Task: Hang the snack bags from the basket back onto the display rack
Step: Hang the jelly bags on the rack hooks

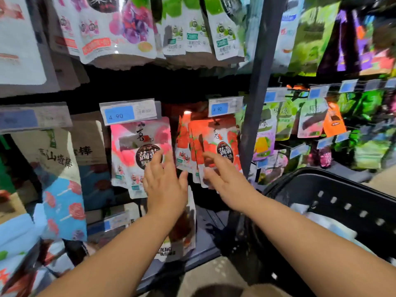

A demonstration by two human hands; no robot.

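Empty-handed reach at the display rack [256,99]
The left hand [165,185], fingers straight and spread, is before the pink bags [128,146]; the right hand [225,181], likewise spread, is before the red strawberry bags [214,133]. Pale bags [325,224] lie in the black basket [353,202], near right

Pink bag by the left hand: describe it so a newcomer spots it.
Start at the dark post. Left of it hang red bags, then the pink bag under the bigger 4.90 tag. It alone is pale pink; its neighbours are red or beige.
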